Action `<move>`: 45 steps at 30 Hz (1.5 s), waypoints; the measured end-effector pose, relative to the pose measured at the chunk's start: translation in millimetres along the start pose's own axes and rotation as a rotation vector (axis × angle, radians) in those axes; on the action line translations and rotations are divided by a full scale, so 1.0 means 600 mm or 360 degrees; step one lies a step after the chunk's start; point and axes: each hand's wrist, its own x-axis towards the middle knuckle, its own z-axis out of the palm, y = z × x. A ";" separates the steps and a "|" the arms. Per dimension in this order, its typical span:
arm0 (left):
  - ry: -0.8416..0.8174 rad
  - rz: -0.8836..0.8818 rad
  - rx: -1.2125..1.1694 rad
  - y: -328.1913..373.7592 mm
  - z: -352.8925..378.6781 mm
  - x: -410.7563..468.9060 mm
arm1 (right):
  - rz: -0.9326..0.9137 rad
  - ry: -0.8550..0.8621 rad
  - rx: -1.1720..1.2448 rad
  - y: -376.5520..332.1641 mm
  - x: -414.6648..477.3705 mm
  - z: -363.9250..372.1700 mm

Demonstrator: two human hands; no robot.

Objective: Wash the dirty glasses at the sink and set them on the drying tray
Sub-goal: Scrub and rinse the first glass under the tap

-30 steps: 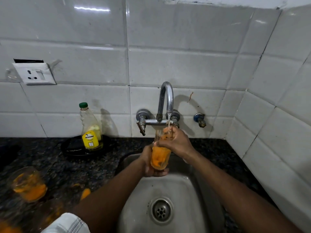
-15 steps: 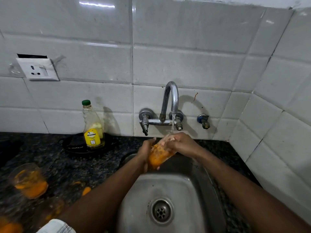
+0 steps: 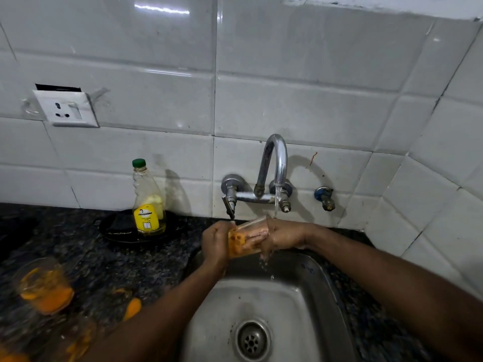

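Tipped from upright to nearly level, the glass [image 3: 245,239] hangs over the sink [image 3: 295,309] beneath the running tap [image 3: 282,163]. The left hand [image 3: 214,244] grips its base and the right hand [image 3: 282,237] wraps its mouth (fingers perhaps inside). Wet hands could let it slip and crack against the steel.

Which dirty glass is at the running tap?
The tilted glass gripped by left hand and right hand over the sink; other glasses sit on the counter, left.
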 end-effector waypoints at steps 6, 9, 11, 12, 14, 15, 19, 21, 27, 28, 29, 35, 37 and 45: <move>-0.0333 -0.0622 0.0375 0.024 -0.014 0.010 | -0.0120 -0.0107 -0.0659 0.002 0.001 0.019; -0.0273 -0.0318 0.0098 0.020 -0.018 0.008 | -0.0094 -0.0046 -0.0498 0.012 0.004 0.015; -0.0222 0.0060 0.0016 0.006 -0.020 -0.001 | -0.0006 -0.0066 -0.0266 0.013 0.001 0.009; -0.0191 0.0217 0.0068 0.000 -0.018 -0.006 | -0.0007 -0.0092 -0.0201 0.012 0.000 0.009; -0.0039 0.0223 0.0207 -0.002 -0.009 -0.005 | -0.0022 -0.0128 -0.0238 0.009 -0.003 0.009; 0.0018 0.0090 0.0229 0.002 -0.005 -0.002 | -0.0015 -0.0141 -0.0315 0.005 -0.003 0.008; -0.0196 -0.0353 0.0234 0.014 -0.001 0.000 | -0.0046 -0.0097 -0.0430 0.026 -0.005 0.010; 0.0002 0.0234 0.0113 -0.001 -0.001 -0.002 | 0.0043 -0.0032 -0.0264 0.031 -0.009 0.009; 0.0019 -0.0014 0.0422 0.029 0.006 0.006 | -0.0181 0.0090 -0.0419 0.020 0.000 0.021; -0.0077 -0.0182 0.0435 0.040 0.003 0.005 | -0.0219 0.0055 -0.0523 0.023 -0.001 0.025; -0.0142 -0.0191 0.0464 0.044 -0.002 0.008 | -0.0174 0.0034 -0.0551 0.029 -0.003 0.028; -0.0269 0.0424 0.0332 0.047 -0.016 0.010 | -0.0115 0.0128 -0.0495 0.025 -0.002 0.025; -0.0333 -0.0170 0.0490 0.054 -0.012 0.012 | -0.0151 0.0078 -0.0596 0.021 -0.001 0.030; -0.0119 0.0385 0.0393 0.034 -0.006 -0.004 | -0.0097 0.0061 -0.0507 0.013 -0.009 0.002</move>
